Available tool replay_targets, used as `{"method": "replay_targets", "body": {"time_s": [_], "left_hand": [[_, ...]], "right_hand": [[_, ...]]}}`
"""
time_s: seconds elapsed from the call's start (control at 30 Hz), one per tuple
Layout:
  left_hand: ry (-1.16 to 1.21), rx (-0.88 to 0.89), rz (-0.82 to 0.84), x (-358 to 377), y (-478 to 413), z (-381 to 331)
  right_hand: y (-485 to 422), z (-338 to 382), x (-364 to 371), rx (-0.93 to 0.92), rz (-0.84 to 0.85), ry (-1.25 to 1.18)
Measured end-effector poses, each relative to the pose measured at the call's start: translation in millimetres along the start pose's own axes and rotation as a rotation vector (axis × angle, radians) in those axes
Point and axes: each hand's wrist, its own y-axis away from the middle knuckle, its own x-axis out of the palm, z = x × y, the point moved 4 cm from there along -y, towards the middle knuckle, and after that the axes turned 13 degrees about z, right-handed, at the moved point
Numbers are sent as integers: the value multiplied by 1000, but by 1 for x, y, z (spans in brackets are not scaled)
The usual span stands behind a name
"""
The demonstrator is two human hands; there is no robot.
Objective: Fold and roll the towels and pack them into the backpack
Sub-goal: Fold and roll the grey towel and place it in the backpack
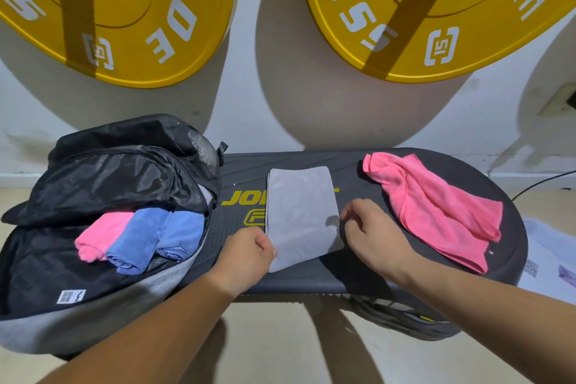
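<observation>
A grey towel [301, 212], folded into a long strip, lies in the middle of a black platform [367, 271]. My left hand [247, 254] pinches its near left corner. My right hand [372, 235] hovers at the strip's right edge with fingers loosely curled, holding nothing. An open black and grey backpack [103, 184] lies at the left. Inside it sit a rolled pink towel [99, 235] and two rolled blue towels [140, 241] side by side. A crumpled pink towel [436, 206] lies on the platform's right part.
Two large yellow weight plates [131, 9] hang against the white wall behind the platform. A black cable [542, 184] runs along the floor at the right. Papers [548, 259] lie on the floor past the platform's right end.
</observation>
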Motion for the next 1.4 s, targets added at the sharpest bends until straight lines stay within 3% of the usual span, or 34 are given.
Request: {"method": "replay_targets", "body": {"time_s": [0.1, 0.2, 0.3, 0.43, 0.5, 0.63, 0.73, 0.8, 0.93, 1.03, 1.23, 1.3, 1.4], "left_hand": [[-50, 28, -8, -2, 0, -2], [-90, 60, -11, 0, 3, -3], [-127, 95, -28, 0, 4, -3], [-200, 165, -26, 1, 3, -3], [-313, 239, -31, 3, 3, -4], [-615, 399, -27, 15, 4, -18], [-806, 424, 5, 26, 13, -24], [-817, 474, -22, 29, 22, -23], [-754, 521, -54, 29, 28, -17], [-646, 504, -41, 26, 19, -11], [-358, 457, 38, 16, 11, 1], [-164, 357, 50, 10, 9, 2], [272, 137, 64, 0, 4, 4]], "right_hand": [[-4, 21, 7, -117, 64, 21], [-11, 23, 24, -27, 217, 101], [-14, 11, 26, 77, 252, 71], [-10, 6, 28, 38, 323, 184], [-8, 4, 34, 17, 357, 257], [-12, -2, 39, 199, 411, 75], [-16, 3, 28, 197, 315, 72], [-14, 11, 25, -25, 190, 314], [5, 18, 42, -532, 57, 627], [11, 7, 46, -635, 49, 737], [5, 5, 39, -568, 95, 748], [-1, 5, 38, -436, 163, 544], [-7, 1, 31, -120, 300, 24]]}}
